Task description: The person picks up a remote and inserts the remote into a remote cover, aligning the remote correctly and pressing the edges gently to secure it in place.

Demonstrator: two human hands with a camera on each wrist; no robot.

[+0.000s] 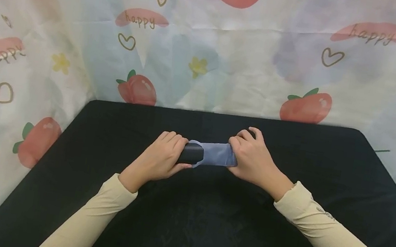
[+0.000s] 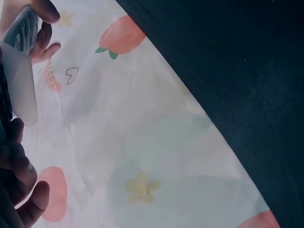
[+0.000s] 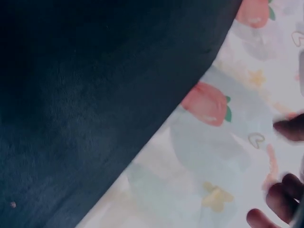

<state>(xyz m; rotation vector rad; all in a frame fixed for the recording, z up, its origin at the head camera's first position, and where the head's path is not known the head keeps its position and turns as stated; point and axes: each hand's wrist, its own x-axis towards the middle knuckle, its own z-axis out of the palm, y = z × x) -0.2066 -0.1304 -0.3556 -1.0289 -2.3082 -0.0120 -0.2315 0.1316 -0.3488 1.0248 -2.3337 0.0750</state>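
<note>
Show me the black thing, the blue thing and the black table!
Black thing (image 1: 191,154): head view, middle of its visible part.
Blue thing (image 1: 218,155): head view, middle of its side.
Black table (image 1: 204,232): head view, bare near part.

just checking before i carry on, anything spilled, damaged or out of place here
Nothing looks spilled, and the blue pouch and black object show no visible damage. One small oddity: a pale speck stands out on the black tablecloth in the right wrist view.

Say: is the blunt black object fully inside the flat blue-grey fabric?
At least partly out: the black object shows uncovered in the left hand; rest unclear.
</note>
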